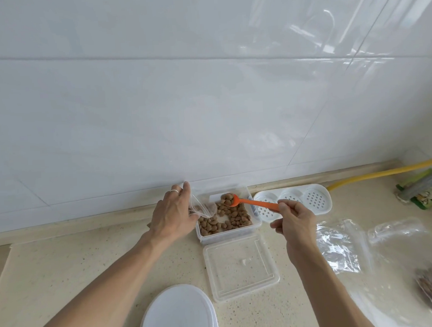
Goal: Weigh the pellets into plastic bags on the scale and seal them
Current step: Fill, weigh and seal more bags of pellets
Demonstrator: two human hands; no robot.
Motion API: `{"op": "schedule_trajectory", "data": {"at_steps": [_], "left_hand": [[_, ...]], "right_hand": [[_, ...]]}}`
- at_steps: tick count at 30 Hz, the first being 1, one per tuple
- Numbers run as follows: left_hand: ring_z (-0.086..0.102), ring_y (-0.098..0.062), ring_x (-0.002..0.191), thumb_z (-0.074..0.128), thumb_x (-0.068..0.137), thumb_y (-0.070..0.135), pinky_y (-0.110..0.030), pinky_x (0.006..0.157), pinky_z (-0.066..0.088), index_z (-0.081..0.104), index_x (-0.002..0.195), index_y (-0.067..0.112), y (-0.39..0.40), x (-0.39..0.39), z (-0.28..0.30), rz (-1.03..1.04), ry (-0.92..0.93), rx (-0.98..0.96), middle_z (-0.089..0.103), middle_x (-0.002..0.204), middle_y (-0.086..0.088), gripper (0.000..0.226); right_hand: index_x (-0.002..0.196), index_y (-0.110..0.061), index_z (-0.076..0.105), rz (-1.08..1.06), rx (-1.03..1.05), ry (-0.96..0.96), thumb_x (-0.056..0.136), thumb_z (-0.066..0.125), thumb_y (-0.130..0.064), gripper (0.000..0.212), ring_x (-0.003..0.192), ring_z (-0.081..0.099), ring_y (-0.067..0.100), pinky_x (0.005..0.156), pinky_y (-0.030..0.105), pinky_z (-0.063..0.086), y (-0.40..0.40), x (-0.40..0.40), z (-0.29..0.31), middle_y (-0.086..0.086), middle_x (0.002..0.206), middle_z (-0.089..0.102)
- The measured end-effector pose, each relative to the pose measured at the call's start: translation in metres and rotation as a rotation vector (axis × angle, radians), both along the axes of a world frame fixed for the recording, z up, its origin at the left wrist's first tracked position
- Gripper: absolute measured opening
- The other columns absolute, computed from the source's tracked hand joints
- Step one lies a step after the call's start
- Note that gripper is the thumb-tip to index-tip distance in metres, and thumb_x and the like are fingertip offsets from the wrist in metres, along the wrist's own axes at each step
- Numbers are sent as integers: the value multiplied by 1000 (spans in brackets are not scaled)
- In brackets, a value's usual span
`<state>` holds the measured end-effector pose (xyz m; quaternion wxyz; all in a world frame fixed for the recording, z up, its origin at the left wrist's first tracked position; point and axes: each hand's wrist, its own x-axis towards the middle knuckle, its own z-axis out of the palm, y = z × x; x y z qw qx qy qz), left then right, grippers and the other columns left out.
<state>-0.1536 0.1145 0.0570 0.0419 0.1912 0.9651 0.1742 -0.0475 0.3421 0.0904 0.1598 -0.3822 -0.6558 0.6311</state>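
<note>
- The left hand (171,215) pinches a small clear plastic bag (202,206) open over the tub's left edge.
- The right hand (293,220) grips an orange spoon (247,202) heaped with pellets (227,200).
- The clear tub (228,232) of pellets sits far on the counter (64,261), its lid (240,269) nearer.
- The white scale (177,316) lies nearest.

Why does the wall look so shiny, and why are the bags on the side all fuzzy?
Head view: the glossy white tiled wall mirrors window light at upper right; the wide lens bends its tile lines; the clear plastic bags near the right edge look smeared, while the orange plastic spoon stays sharp.
</note>
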Motion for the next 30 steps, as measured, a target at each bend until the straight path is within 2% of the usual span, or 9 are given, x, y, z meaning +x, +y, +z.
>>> {"op": "schedule_trajectory", "data": {"at_steps": [6,10,12,16,18,22,25,30], "left_hand": [[43,-26,129,62,86,34,-37,92,49,18,151,9,16,3,9,-5,-21,-32,35,147,-10,82],[45,-25,126,62,86,36,-35,91,49,16,152,9,21,6,12,-9,-34,22,38,141,-11,85],[44,-25,126,62,87,38,-35,93,48,15,152,10,20,7,12,-9,-33,49,38,141,-11,85],[43,-24,127,62,86,39,-36,95,47,15,152,10,19,8,13,-2,-51,124,38,139,-10,86],[43,-23,128,62,85,39,-35,95,47,16,152,11,20,11,13,2,-59,165,39,139,-10,86],[41,-20,130,64,85,37,-34,97,45,17,151,13,23,19,20,-4,-82,229,37,140,-7,85],[41,-20,129,65,85,36,-33,96,44,19,151,13,25,27,31,-11,-67,276,37,139,-7,84],[44,-22,127,71,81,37,-35,95,45,20,151,15,27,58,47,-2,-69,364,37,137,-6,89]], "right_hand": [[98,-12,66,130,119,80,98,56,-9,11,43,59,11,50,28,50,-11,-5,34,8,83,72],[93,-15,66,415,471,112,98,56,-9,13,47,61,19,47,28,48,-29,-3,43,5,70,67],[90,-19,65,441,575,137,97,56,-9,15,49,60,21,46,26,44,-30,-1,47,6,63,65],[86,-29,62,475,606,141,96,56,-9,24,50,63,15,49,20,46,-23,1,59,6,67,68],[88,-27,64,472,620,136,96,56,-9,21,50,63,13,48,19,44,-22,5,63,4,68,69],[93,-16,66,346,547,170,97,57,-8,13,47,63,11,47,19,43,-21,17,69,-2,75,68],[96,-14,68,202,439,202,97,57,-8,12,48,63,14,49,20,47,-20,29,79,5,73,68],[97,-11,67,-77,39,260,98,57,-10,10,50,61,13,54,27,49,-12,58,87,12,82,69]]}}
